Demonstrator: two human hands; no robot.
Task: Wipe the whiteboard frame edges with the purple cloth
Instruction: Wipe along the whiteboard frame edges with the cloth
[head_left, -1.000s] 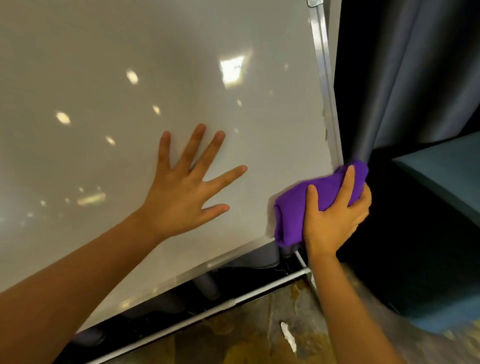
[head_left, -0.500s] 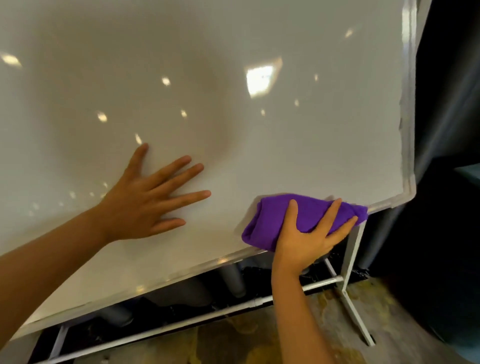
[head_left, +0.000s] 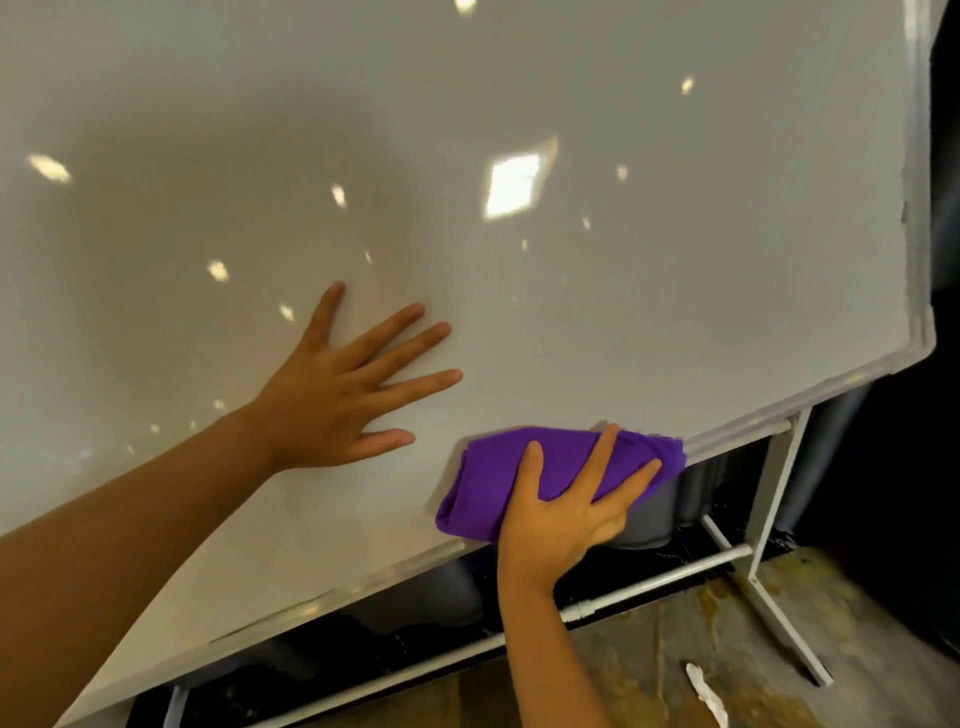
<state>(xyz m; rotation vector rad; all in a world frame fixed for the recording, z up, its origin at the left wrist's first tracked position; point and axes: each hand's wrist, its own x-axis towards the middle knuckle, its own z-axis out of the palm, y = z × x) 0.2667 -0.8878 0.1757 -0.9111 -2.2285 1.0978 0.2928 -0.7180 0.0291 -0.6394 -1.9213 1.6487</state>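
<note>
A large glossy whiteboard (head_left: 519, 156) fills most of the view, ringed by a silver frame (head_left: 810, 395) along its bottom and right edges. My right hand (head_left: 566, 509) presses a folded purple cloth (head_left: 488, 478) onto the bottom frame edge, right of the middle, fingers spread over the cloth. My left hand (head_left: 343, 384) lies flat and open on the board surface, up and to the left of the cloth. The cloth hides the frame section under it.
Below the board run the metal crossbar (head_left: 665, 577) and the right leg (head_left: 769, 499) of its stand, on a mottled brown floor (head_left: 675, 649). A white scrap (head_left: 701, 686) lies on the floor. Grey cylinders (head_left: 649, 514) sit behind the stand. A dark curtain (head_left: 945, 208) hangs at right.
My right hand has slid the purple cloth from the lower right corner leftward along the bottom frame edge. The view has swung right and down. My left hand stays flat on the board.
</note>
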